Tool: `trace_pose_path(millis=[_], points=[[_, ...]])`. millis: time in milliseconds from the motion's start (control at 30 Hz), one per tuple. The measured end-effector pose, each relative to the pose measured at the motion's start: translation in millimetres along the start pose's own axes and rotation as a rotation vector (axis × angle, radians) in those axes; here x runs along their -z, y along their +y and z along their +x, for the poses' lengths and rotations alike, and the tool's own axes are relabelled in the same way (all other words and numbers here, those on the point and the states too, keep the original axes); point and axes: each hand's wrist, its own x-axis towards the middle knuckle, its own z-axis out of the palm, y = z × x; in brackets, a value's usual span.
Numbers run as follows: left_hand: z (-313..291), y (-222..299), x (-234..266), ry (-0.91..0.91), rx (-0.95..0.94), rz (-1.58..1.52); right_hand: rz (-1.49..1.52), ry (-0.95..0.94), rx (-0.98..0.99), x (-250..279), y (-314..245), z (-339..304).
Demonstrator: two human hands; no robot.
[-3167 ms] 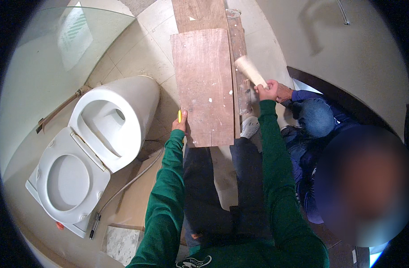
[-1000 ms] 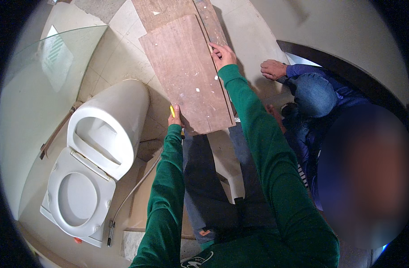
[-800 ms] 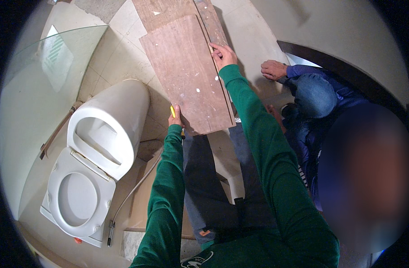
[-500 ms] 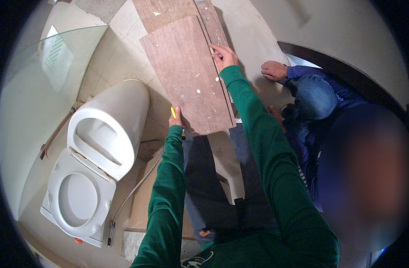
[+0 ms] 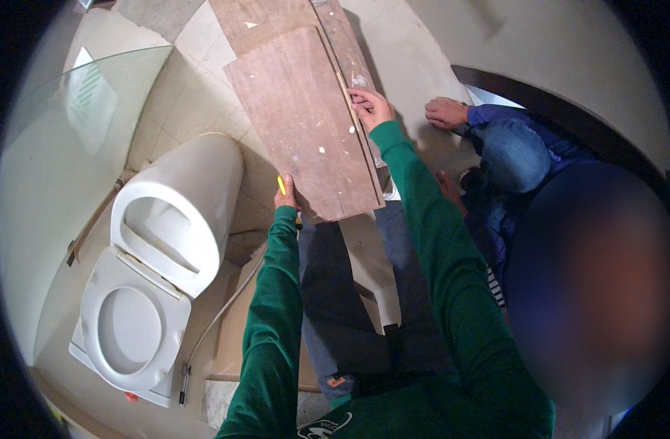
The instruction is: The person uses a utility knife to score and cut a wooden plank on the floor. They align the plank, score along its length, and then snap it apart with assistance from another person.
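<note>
A flat reddish-brown wooden board [image 5: 298,124], speckled with white, lies slanted in front of me. My left hand [image 5: 286,196] is closed at its lower left edge, with a yellow and black tool [image 5: 281,184] in the grip; the tool's kind is not clear. On the board's right side, my right hand [image 5: 373,108] has thumb and fingers pinched together at the long edge. A pale, narrow strip [image 5: 341,80] shows along that edge just above these fingers. Whether they grip the strip or only the board's edge is hard to make out.
More wooden boards [image 5: 269,16] lie under and beyond this one. To the left stand a white toilet [image 5: 229,164] with its seat [image 5: 93,338] opened out, a hose [image 5: 225,307] and a glass panel [image 5: 46,183]. A person in blue [image 5: 562,143] crouches close on the right.
My right hand has slid a little toward me along the board's right edge, so more of the pale strip shows. The left hand keeps its grip.
</note>
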Motion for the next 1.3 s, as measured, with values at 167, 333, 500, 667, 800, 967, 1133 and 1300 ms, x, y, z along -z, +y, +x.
trace_pose_path(millis=[167,333,500,667,800,967,1133,1300], points=[[-5.4,2.5,-2.8,0.036,0.012,-0.053,-0.081,-0.013,0.064,0.6,-2.6,-1.2],[-11.8,8.4,-1.1,0.020,-0.061,-0.017,-0.148,-0.054,0.053,5.1,-4.4,-3.3],[-13.3,12.0,-0.9,0.010,-0.042,-0.004,-0.189,-0.014,-0.013,1.0,-4.2,-23.9],[-11.6,9.4,-0.3,0.024,-0.004,-0.021,-0.150,0.207,0.004,-17.2,1.3,-35.1],[-7.9,6.9,1.7,0.043,-0.024,-0.014,-0.191,0.301,-0.071,-27.7,7.7,-41.0],[-6.2,6.7,4.0,0.027,-0.021,-0.025,-0.194,0.355,-0.057,-31.9,10.0,-43.8],[-6.7,6.5,3.2,0.057,-0.036,-0.035,-0.250,0.348,-0.053,-30.9,10.6,-42.5],[-3.8,3.9,2.1,0.085,-0.058,-0.048,-0.252,0.345,-0.041,-32.0,14.4,-41.6]])
